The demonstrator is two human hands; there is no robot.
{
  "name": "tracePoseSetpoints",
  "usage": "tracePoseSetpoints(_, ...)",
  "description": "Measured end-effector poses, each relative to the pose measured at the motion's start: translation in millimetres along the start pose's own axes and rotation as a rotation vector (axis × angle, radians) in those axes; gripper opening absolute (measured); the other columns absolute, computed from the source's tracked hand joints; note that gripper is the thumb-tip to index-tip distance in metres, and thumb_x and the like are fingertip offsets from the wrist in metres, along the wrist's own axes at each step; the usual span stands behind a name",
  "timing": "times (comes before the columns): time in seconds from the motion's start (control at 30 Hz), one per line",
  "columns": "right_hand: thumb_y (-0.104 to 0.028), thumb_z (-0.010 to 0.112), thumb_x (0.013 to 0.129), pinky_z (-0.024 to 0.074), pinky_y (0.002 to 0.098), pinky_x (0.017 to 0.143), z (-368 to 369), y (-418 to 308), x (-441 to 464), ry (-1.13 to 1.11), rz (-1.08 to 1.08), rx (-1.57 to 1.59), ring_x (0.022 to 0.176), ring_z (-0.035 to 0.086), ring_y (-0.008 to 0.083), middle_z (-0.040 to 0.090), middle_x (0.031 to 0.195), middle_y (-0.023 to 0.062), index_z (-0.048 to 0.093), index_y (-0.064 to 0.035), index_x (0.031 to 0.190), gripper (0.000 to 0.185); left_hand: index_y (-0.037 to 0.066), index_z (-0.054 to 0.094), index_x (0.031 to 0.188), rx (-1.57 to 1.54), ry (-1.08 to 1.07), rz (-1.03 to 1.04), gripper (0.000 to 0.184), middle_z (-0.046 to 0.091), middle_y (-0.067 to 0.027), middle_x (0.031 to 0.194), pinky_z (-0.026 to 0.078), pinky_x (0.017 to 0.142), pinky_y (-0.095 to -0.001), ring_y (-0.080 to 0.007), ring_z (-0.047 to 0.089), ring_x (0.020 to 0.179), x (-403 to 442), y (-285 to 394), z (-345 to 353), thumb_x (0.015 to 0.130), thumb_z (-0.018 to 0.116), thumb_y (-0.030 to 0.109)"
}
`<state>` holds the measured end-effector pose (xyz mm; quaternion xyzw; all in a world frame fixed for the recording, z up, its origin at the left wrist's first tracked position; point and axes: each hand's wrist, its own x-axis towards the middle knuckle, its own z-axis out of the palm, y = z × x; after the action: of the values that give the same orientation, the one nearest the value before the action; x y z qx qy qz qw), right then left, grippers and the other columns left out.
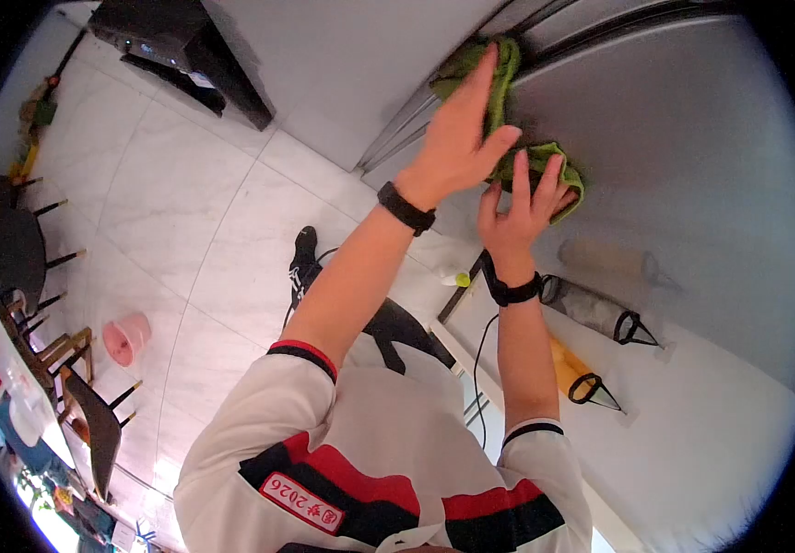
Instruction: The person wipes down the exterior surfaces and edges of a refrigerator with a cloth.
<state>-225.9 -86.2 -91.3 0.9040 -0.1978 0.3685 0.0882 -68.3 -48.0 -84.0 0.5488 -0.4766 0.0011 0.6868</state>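
My left hand [457, 143] lies stretched out on a green cloth [506, 69] against a grey glossy panel [665, 138], its thumb apart. Lower and to the right, my right hand [522, 212] has its fingers spread over green cloth [571, 180] on the same panel. Whether both parts belong to one cloth is hidden by the hands. Dark grooves [600, 35] run along the panel near the left hand. Each wrist wears a black band.
Mesh-like tubes, one grey [586, 306] and one orange [571, 369], hang by a white surface [692, 433] at right. A pink bin [127, 338] and dark chairs [15, 244] stand at left. A black machine [176, 51] is at upper left.
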Motion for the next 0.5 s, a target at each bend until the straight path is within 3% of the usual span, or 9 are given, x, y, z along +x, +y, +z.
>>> tracePoseSetpoints(0.17, -0.01, 0.062, 0.079, 0.011, 0.0529, 0.112, 3, 5, -4, -0.023, -0.028, -0.053, 0.123, 0.041, 0.0414, 0.026, 0.151, 0.0226, 0.057, -0.0097, 0.13, 0.051, -0.003, 0.026, 0.145, 0.002, -0.057, -0.314, 0.069, 0.058, -0.03, 0.103, 0.047, 0.073, -0.038, -0.0335, 0.058, 0.077, -52, -29, -3, 0.095, 0.048, 0.04)
tracePoseSetpoints(0.23, -0.011, 0.062, 0.078, 0.025, 0.0517, 0.104, 8, 5, -1, 0.053, -0.031, -0.051, 0.117, 0.044, 0.0426, 0.032, 0.149, 0.0198, 0.059, -0.0124, 0.128, 0.05, -0.003, 0.032, 0.142, 0.031, -0.061, -0.464, 0.062, 0.059, -0.0289, 0.094, 0.046, 0.066, -0.0379, -0.0308, 0.054, 0.067, -77, -43, -6, 0.095, 0.05, 0.034)
tracePoseSetpoints(0.27, -0.011, 0.063, 0.078, 0.0321, 0.0511, 0.1, 11, 4, 0, 0.091, -0.033, -0.048, 0.114, 0.045, 0.0433, 0.034, 0.148, 0.0184, 0.061, -0.0137, 0.126, 0.049, -0.002, 0.034, 0.141, 0.029, -0.085, -0.522, 0.062, 0.06, -0.0289, 0.094, 0.047, 0.068, -0.04, -0.0347, 0.056, 0.07, -87, -51, -7, 0.093, 0.052, 0.033)
tracePoseSetpoints(0.33, -0.012, 0.063, 0.078, 0.0318, 0.0509, 0.1, 21, 4, -1, 0.121, -0.017, -0.051, 0.113, 0.046, 0.0434, 0.033, 0.149, 0.0183, 0.062, -0.0138, 0.125, 0.047, 0.0, 0.037, 0.141, 0.028, -0.13, -0.641, 0.062, 0.061, -0.0288, 0.095, 0.048, 0.071, -0.0441, -0.0426, 0.06, 0.077, -99, -60, -14, 0.09, 0.056, 0.031)
tracePoseSetpoints(0.5, -0.014, 0.062, 0.079, 0.0272, 0.0491, 0.105, 22, 2, -2, 0.09, 0.002, -0.134, 0.119, 0.04, 0.0443, 0.025, 0.153, 0.0175, 0.062, -0.0155, 0.125, 0.046, 0.002, 0.038, 0.141, 0.105, -0.101, -0.482, 0.064, 0.062, -0.0286, 0.098, 0.048, 0.072, -0.0448, -0.0391, 0.063, 0.08, -98, -67, -11, 0.09, 0.057, 0.036)
